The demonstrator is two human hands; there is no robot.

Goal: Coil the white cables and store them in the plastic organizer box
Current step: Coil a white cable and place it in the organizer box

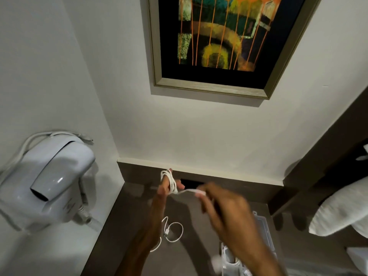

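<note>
My left hand (162,193) is raised over the dark counter with a white cable (171,181) wound in several loops around its fingers. My right hand (221,208), blurred by motion, pinches the free end of that cable just right of the left hand. A second white cable (174,232) lies loose on the counter below my left forearm, its plug end showing. The clear plastic organizer box (265,232) sits at the lower right, partly hidden behind my right forearm, with white items inside.
The dark counter (131,226) fills a narrow alcove. A white wall-mounted hair dryer (47,184) juts out on the left wall. A framed painting (219,42) hangs above. White pillows (340,212) lie at the right edge.
</note>
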